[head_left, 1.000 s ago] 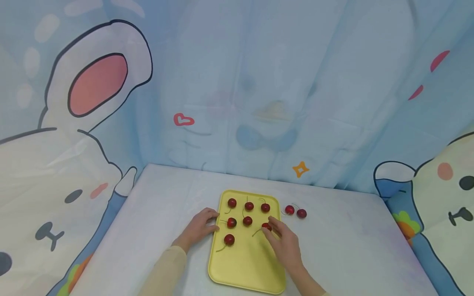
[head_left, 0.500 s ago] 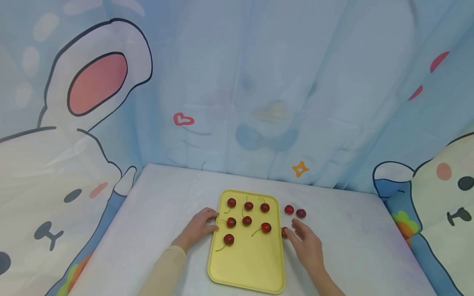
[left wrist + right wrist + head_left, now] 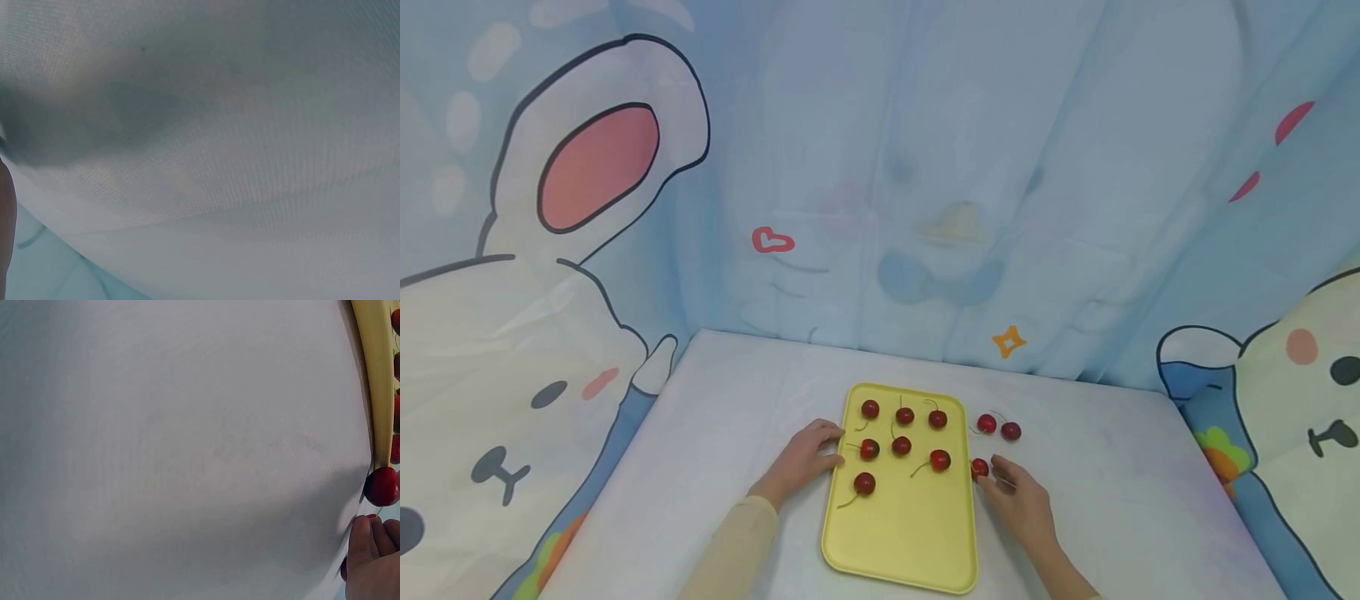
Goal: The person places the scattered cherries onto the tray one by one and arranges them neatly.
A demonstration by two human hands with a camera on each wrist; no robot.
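Note:
A yellow tray [image 3: 898, 533] lies on the white cloth, with several dark red cherries on its upper part, among them one cherry [image 3: 940, 460] near the right rim. My left hand [image 3: 805, 454] rests at the tray's left rim, thumb and fingers spread apart along it. Just outside the right rim lies another cherry [image 3: 979, 468], also large in the right wrist view as a cherry [image 3: 381, 486] beside the tray wall. My right hand [image 3: 1021, 500] is right at that cherry, thumb and forefinger apart, with a thin stem showing between them.
A bright cherry [image 3: 987, 424] and a darker cherry [image 3: 1011, 431] lie on the cloth beyond the right hand. A blue curtain [image 3: 880, 167] with cartoon figures stands behind the table. The left wrist view shows mostly white cloth [image 3: 250, 187].
My right hand has left the cherry on the tray's right side and moved right to the cherry outside the rim. The left hand stays at the left rim.

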